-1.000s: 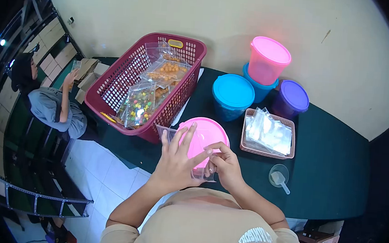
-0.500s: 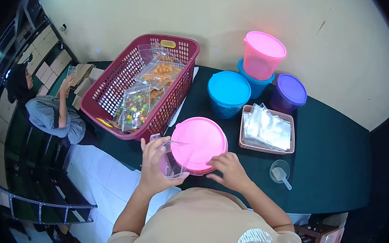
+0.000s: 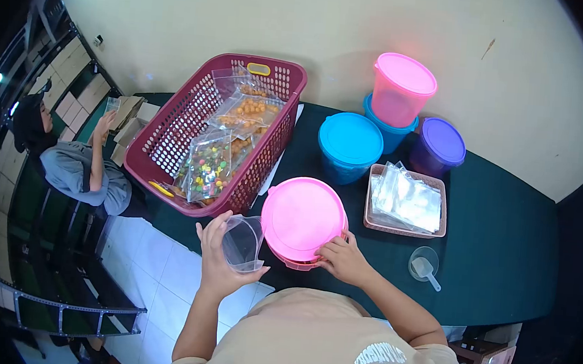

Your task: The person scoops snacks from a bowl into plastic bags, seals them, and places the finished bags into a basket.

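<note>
A clear plastic bag (image 3: pixel 241 242), held spread open, is in my left hand (image 3: pixel 222 259), just left of the round pink-lidded tub. My right hand (image 3: pixel 345 258) grips the near right edge of the pink lid (image 3: pixel 303 218). That lid sits askew on the tub (image 3: pixel 298 265), whose rim and a strip of its contents show along the near side. Behind and to the left, a maroon basket (image 3: pixel 281 128) holds filled clear bags, some with orange pieces (image 3: pixel 248 110) and one with multicoloured pieces (image 3: pixel 208 168).
Blue tubs (image 3: pixel 350 145), a pink tub (image 3: pixel 403 88) and a purple tub (image 3: pixel 439 146) stand at the back. A small tray (image 3: pixel 404 230) holds empty bags (image 3: pixel 410 199). Nearer is a bowl with a scoop (image 3: pixel 424 268). Another person (image 3: pixel 87 169) is at the far left.
The pink lid has shifted and lifted at its near side, showing more of the tub's rim. The bag in my left hand is now turned and opened wider. The view has shifted slightly.
</note>
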A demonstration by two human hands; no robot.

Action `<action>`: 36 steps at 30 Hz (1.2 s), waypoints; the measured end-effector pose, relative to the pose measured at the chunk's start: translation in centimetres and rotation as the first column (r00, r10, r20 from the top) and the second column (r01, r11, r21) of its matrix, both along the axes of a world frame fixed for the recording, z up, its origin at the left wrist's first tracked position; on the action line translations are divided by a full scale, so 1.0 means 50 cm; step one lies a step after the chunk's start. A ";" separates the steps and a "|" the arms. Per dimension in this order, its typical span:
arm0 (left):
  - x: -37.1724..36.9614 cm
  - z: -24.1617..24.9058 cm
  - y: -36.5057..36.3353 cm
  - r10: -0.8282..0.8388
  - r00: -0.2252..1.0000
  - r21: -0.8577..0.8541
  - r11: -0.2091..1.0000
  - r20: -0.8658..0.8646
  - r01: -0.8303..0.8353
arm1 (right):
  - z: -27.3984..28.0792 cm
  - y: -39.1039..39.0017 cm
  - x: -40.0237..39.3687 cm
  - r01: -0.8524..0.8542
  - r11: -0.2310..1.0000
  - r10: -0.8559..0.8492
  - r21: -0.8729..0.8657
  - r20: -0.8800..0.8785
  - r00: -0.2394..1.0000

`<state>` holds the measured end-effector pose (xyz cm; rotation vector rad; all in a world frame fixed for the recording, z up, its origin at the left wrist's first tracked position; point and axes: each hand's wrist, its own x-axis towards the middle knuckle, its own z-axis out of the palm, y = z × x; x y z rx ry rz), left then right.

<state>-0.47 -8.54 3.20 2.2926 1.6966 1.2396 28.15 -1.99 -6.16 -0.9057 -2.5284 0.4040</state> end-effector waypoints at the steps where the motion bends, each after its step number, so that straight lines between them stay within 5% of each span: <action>1: -0.002 -0.006 -0.001 0.005 1.000 -0.014 1.000 0.003 -0.005 | 0.002 0.002 0.000 -0.002 1.000 0.002 0.000 0.001 1.000; 13: -0.029 -0.031 0.004 0.039 0.999 -0.097 0.994 -0.020 -0.041 | 0.066 0.055 0.006 -0.052 0.976 0.026 0.213 0.121 0.992; 15: -0.037 -0.039 0.001 0.044 0.999 -0.090 0.995 -0.019 -0.046 | 0.096 0.074 0.023 0.165 0.961 -0.160 0.222 -0.039 0.986; 19: -0.049 -0.074 0.005 0.052 0.998 -0.157 0.986 -0.019 -0.054 | 0.089 0.184 0.045 0.302 0.902 -0.319 0.308 0.005 0.948; 23: -0.045 -0.100 0.021 0.054 0.998 -0.243 0.968 -0.045 -0.064 | 0.045 0.357 0.062 0.290 0.838 -0.365 0.463 0.080 0.927; 29: -0.050 -0.105 0.035 0.061 0.997 -0.269 0.961 -0.037 -0.069 | -0.015 0.430 0.091 0.287 0.861 -0.368 0.420 0.122 0.922; 34: -0.069 -0.096 0.036 -0.028 0.998 -0.438 0.899 -0.054 0.002 | -0.035 0.324 0.223 0.710 0.672 -0.659 0.212 -0.265 0.704; 36: -0.076 -0.090 0.038 -0.036 0.999 -0.475 0.880 -0.038 0.014 | -0.041 0.208 0.324 0.838 0.531 -0.831 0.128 -0.113 0.544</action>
